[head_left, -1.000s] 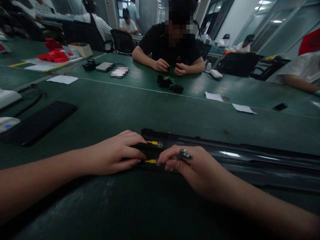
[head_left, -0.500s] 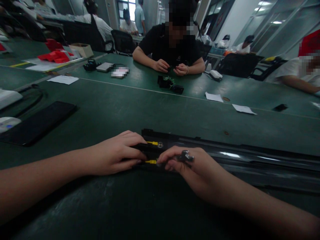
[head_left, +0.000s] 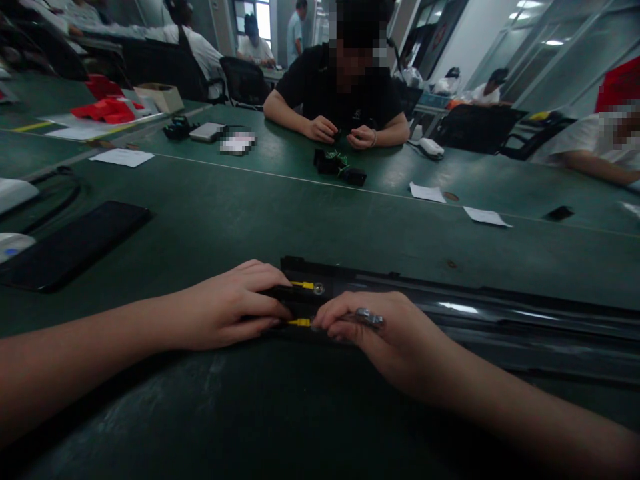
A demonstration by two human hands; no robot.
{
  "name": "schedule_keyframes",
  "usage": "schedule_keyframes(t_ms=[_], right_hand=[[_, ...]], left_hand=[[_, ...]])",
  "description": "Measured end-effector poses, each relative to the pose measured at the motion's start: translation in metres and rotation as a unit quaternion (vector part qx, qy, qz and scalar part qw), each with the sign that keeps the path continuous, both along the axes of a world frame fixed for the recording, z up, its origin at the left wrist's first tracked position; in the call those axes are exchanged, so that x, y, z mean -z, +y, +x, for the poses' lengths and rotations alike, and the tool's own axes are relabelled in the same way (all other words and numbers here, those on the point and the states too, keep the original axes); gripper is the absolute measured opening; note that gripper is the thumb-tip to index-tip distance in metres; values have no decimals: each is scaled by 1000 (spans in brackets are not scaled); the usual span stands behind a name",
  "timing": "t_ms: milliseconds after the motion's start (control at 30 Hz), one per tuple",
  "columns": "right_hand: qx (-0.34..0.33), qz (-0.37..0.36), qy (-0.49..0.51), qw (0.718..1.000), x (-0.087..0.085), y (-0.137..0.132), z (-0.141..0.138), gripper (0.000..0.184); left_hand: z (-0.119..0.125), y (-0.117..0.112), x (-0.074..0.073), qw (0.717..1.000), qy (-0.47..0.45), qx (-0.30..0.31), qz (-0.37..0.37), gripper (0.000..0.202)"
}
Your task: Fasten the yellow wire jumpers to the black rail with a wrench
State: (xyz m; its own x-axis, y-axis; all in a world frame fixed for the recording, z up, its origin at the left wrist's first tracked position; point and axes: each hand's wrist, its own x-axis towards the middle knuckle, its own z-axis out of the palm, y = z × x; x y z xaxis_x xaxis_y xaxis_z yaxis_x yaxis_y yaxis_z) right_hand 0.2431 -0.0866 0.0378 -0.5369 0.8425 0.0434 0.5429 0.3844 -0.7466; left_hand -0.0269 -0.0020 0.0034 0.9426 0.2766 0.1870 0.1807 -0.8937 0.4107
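Observation:
A long black glossy bar-shaped housing (head_left: 480, 308) lies on the green table, with its left end between my hands. Two yellow wire terminals (head_left: 303, 285) show there, the upper one at a round metal screw (head_left: 319, 289). My left hand (head_left: 245, 303) bends its fingers and thumb over the wires at that end; the fingertips partly hide them. In my right hand (head_left: 380, 333) a small metal wrench (head_left: 367, 316) is gripped, one shiny end sticking out above the fingers. Its other end is hidden near the lower yellow terminal (head_left: 301, 323).
A black flat panel (head_left: 80, 245) lies on the left, near a black cable. Across the table a co-worker in black sits with both hands (head_left: 325, 129) raised over the surface. Black parts with green wires (head_left: 337, 167) and paper slips (head_left: 427, 193) lie between us.
The wrench has turned in my right hand, its protruding end now lying flatter. My left hand stays over the wires. The whole view has shifted slightly.

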Motion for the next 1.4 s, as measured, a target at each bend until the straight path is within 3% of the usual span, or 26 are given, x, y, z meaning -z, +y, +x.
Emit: schedule_keyframes(t_ms=[200, 533, 767, 933, 1133, 1400], right_hand=[[40, 3, 4, 999, -1, 0, 0, 10], [22, -3, -28, 999, -2, -4, 0, 26], [34, 8, -13, 999, 1, 1, 0, 12], [33, 12, -18, 999, 1, -2, 0, 13], [9, 20, -30, 999, -3, -5, -1, 27], [31, 12, -20, 999, 2, -2, 0, 19]], left_hand=[[0, 0, 1, 1000, 3, 5, 5, 22], [0, 1, 1, 1000, -8, 1, 5, 22], [0, 0, 1, 1000, 8, 6, 8, 22], [0, 0, 0, 1000, 6, 8, 7, 21], [0, 0, 1, 1000, 5, 6, 4, 22], [0, 0, 0, 1000, 8, 9, 8, 21]])
